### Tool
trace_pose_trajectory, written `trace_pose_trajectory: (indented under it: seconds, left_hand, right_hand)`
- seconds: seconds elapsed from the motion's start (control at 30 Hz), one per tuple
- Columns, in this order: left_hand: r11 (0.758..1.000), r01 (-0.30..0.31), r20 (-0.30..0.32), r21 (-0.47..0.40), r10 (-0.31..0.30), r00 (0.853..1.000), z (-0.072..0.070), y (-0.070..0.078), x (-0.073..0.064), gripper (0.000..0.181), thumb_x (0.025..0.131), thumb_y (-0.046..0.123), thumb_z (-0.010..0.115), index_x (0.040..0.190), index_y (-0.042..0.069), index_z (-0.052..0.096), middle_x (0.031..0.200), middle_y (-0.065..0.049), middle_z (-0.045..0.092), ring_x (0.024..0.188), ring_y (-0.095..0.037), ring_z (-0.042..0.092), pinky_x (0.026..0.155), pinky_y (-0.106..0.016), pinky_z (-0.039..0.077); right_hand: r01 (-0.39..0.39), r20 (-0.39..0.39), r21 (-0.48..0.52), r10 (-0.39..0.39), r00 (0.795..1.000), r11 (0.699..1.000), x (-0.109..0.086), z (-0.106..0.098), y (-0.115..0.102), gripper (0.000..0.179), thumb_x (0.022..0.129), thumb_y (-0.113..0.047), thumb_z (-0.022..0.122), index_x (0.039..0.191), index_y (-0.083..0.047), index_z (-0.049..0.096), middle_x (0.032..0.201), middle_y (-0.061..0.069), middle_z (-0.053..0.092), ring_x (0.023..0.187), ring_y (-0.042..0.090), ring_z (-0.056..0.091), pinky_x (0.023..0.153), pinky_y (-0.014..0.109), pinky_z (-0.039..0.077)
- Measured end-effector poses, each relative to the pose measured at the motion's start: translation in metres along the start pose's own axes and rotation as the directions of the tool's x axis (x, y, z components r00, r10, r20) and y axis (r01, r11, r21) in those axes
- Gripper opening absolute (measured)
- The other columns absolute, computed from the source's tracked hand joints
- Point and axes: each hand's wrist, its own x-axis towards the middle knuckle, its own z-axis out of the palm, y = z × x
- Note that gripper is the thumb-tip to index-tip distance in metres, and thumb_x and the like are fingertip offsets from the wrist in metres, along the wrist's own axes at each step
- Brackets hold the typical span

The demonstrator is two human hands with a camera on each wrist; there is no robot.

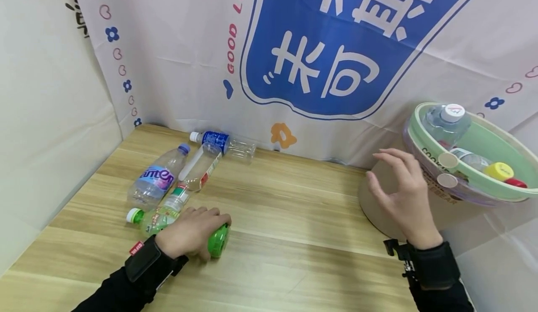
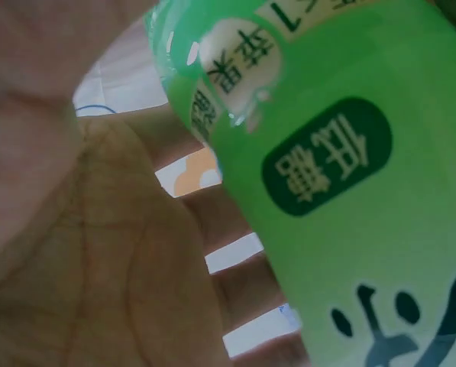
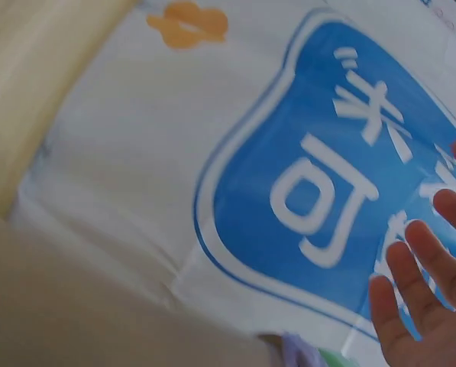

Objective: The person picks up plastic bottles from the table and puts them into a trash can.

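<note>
My left hand grips a green plastic bottle from above, fingers over the far side and thumb toward me. The bottle lies on its side, its white cap pointing left, and the left wrist view shows its green label close up. My right hand holds nothing; its fingers are spread and slightly bent beside a beige bin. The right wrist view shows these fingers apart from anything. Inside the bin's green rim are a clear bottle and a yellow-capped bottle.
Left on the wooden table lie a purple-labelled bottle, a clear bottle with a red and green label, and a blue-labelled bottle by the back edge. A printed cloth hangs behind.
</note>
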Motion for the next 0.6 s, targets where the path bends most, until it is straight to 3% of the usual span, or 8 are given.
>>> trace_pose_trajectory:
  seconds: [0.17,0.3,0.6]
  left_hand:
    - [1.0,0.027,0.022,0.0,-0.027,0.999,0.0,0.001,0.002,0.073,0.059,0.017,0.098,0.124,0.011,0.064,0.104,-0.003,0.06,0.092,-0.03,0.06,0.078,-0.054,0.05]
    - [0.998,0.06,0.039,-0.005,-0.06,0.997,0.0,0.002,0.005,0.075,0.06,0.018,0.098,0.127,0.011,0.063,0.108,-0.005,0.061,0.095,-0.031,0.06,0.08,-0.056,0.05]
    - [0.999,0.037,-0.018,0.036,-0.037,0.999,-0.002,0.006,0.007,0.077,0.065,0.023,0.096,0.131,0.009,0.061,0.112,-0.008,0.061,0.096,-0.03,0.061,0.082,-0.054,0.052]
  right_hand:
    - [-0.013,0.155,0.037,0.007,0.988,0.999,-0.014,0.022,-0.002,0.051,0.092,-0.03,0.062,0.13,0.003,0.061,0.13,0.022,0.056,0.12,0.038,0.052,0.107,0.045,0.039]
    - [-0.024,0.221,0.066,0.009,0.975,0.998,-0.025,0.04,-0.007,0.054,0.09,-0.025,0.068,0.135,0.002,0.058,0.131,0.021,0.055,0.121,0.036,0.052,0.104,0.047,0.042]
    - [-0.074,0.355,0.07,0.045,0.934,0.995,-0.044,0.064,-0.018,0.059,0.089,-0.021,0.076,0.142,-0.005,0.055,0.133,0.013,0.056,0.121,0.03,0.054,0.096,0.046,0.047]
